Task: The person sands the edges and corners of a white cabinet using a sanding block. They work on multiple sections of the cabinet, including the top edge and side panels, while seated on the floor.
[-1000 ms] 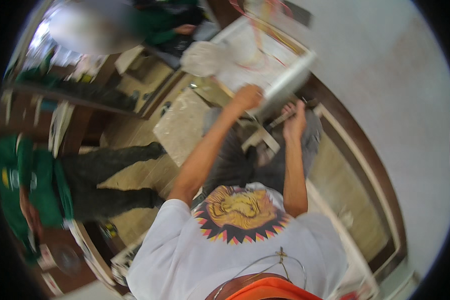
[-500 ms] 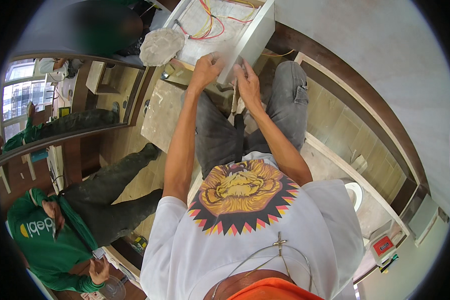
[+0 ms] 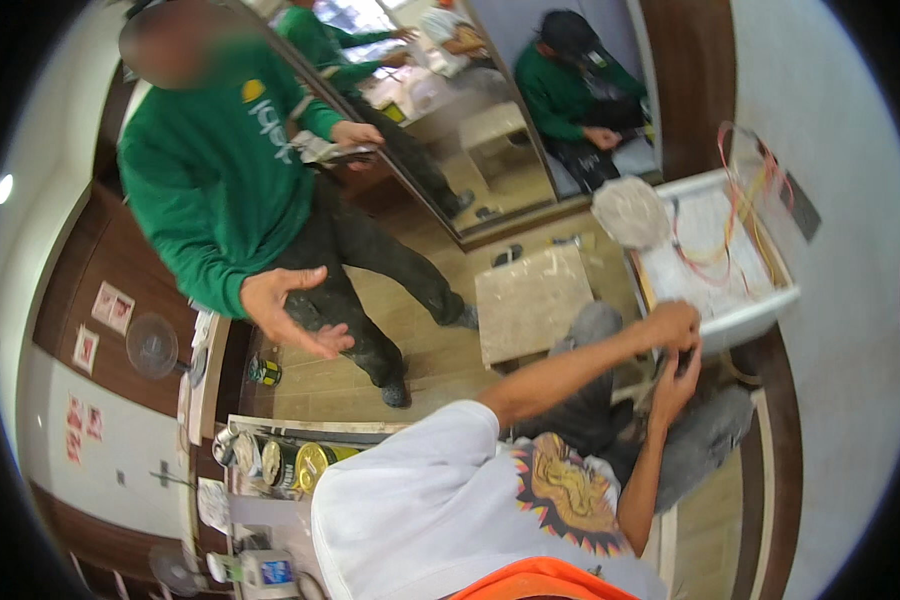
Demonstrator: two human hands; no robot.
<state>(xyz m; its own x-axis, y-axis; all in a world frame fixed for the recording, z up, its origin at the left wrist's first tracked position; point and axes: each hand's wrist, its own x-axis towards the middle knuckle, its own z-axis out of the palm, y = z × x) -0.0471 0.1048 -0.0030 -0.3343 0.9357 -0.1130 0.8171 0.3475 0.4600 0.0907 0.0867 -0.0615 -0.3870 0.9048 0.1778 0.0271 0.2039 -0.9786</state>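
Note:
A white drawer-like box (image 3: 745,322) juts from the wall beside me, with red and yellow wires (image 3: 740,215) looped over its pale, dusty inside. At its near corner my left hand (image 3: 676,325) is closed, the fingers curled down against the edge. Just below it my right hand (image 3: 676,385) has its fingers bent up toward the same corner, around a small dark thing too blurred to name. What the left fingers hold, if anything, is hidden. A pale, crumpled, rounded thing (image 3: 632,213) rests on the box's far left corner.
A dusty square board or low block (image 3: 533,305) lies on the floor to my left. Beyond it stands a co-worker in a green sweater (image 3: 220,170), one hand held out. Another person in green (image 3: 575,100) appears by the mirrored panels. Cans (image 3: 315,465) stand at lower left.
My view has swung to the left, bringing the standing co-worker and the cans into sight. Both my hands stay at the box's corner, now closer together.

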